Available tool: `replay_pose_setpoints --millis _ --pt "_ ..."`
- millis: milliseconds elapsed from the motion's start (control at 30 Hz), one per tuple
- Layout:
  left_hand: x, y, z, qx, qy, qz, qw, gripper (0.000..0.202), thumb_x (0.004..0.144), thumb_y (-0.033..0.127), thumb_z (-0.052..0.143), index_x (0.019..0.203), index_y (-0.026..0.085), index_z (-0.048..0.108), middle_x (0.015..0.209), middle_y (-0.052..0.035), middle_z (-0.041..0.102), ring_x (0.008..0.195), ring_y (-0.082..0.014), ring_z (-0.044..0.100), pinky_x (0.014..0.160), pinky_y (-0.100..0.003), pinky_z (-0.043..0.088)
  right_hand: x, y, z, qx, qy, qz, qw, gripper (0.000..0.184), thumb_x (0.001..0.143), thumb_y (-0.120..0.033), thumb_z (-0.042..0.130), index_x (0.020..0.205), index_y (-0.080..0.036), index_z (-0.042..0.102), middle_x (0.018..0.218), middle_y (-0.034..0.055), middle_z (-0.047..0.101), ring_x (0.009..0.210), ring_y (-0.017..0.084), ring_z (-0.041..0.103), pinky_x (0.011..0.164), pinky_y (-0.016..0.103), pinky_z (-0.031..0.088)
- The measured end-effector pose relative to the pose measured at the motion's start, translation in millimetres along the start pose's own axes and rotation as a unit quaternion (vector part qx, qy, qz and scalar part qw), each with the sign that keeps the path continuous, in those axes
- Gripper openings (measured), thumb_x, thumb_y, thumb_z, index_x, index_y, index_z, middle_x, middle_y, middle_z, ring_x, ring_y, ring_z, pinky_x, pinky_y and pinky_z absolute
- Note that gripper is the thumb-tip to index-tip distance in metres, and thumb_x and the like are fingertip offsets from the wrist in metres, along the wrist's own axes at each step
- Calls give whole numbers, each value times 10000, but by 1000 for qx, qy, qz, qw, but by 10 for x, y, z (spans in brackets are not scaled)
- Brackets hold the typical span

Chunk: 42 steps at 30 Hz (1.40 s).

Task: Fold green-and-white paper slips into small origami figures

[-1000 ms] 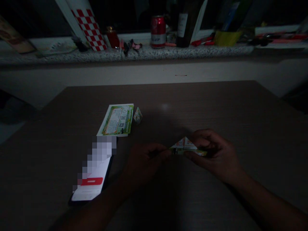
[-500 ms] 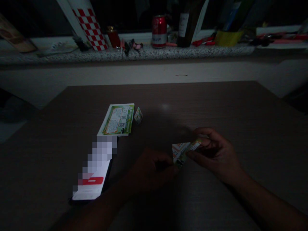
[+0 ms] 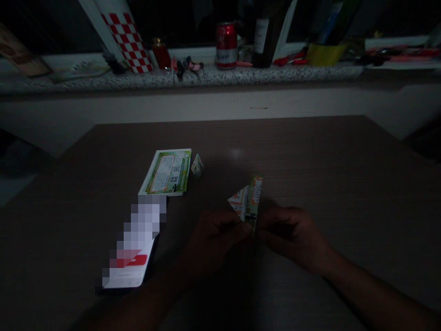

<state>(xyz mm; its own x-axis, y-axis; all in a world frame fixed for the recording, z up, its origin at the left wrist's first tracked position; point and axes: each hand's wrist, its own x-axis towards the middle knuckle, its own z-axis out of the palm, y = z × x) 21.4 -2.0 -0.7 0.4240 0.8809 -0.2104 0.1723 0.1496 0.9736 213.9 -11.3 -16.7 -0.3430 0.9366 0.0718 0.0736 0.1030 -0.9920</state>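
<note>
In dim light, both my hands pinch a small folded printed paper point(image 3: 248, 202) just above the brown table point(image 3: 310, 156). The paper stands upright, a triangular flap pointing left. My left hand point(image 3: 215, 241) grips its lower left edge with fingertips closed. My right hand point(image 3: 292, 236) grips the lower right edge, fingers curled. A stack of green-and-white printed sheets point(image 3: 167, 171) lies up and to the left, with a tiny folded paper piece point(image 3: 197, 165) beside it.
A lit phone point(image 3: 132, 250) lies on the table to the left of my left forearm. Behind the table, a stone ledge point(image 3: 206, 76) carries a red can point(image 3: 226, 39), a dark bottle point(image 3: 263, 32), a red-checked carton point(image 3: 126, 34) and assorted clutter.
The folded paper has been turned from lying flat between my hands to standing upright. My right hand moved down and left, closer to my left hand.
</note>
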Motion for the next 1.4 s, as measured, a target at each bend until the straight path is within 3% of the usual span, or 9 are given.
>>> replay_pose_setpoints --millis 200,400,600,867,1133,1400 --pt "-9 -36 22 90 9 49 995 326 850 358 563 598 154 532 545 51 406 517 -79 345 491 -195 279 0 24 46 -7 14 -3 1000 47 723 -130 662 705 -173 663 656 -1 664 576 114 601 541 228 504" --pt "-8 -12 32 112 10 78 991 302 865 325 546 616 158 516 560 52 409 533 -81 355 506 -197 288 -3 35 51 40 1 12 999 36 740 -150 646 748 -178 667 746 22 687 676 142 633 639 280 534" --pt "-9 0 31 138 10 89 986 278 859 308 540 627 154 540 575 38 453 553 -92 404 520 -204 309 -4 41 51 43 -4 5 999 14 744 -171 663 735 -179 657 721 20 674 674 146 618 634 284 528" --pt "-3 5 57 61 25 53 996 113 794 257 618 773 147 628 724 -3 621 685 -126 552 632 -222 425 -3 70 42 63 35 32 997 88 729 -160 675 670 -178 613 621 -18 595 575 107 549 535 223 450" --pt "8 -56 100 15 24 16 999 68 773 202 618 794 150 656 740 -1 651 689 -123 582 624 -213 436 18 83 95 102 59 23 993 103 714 -138 676 647 -173 606 616 -18 606 532 87 518 502 203 429" --pt "8 -40 96 -7 19 18 1000 32 740 170 624 744 149 647 691 20 631 632 -101 549 586 -194 421 -26 123 107 46 44 38 997 50 727 -140 652 696 -178 646 630 -18 569 601 120 539 550 241 438"
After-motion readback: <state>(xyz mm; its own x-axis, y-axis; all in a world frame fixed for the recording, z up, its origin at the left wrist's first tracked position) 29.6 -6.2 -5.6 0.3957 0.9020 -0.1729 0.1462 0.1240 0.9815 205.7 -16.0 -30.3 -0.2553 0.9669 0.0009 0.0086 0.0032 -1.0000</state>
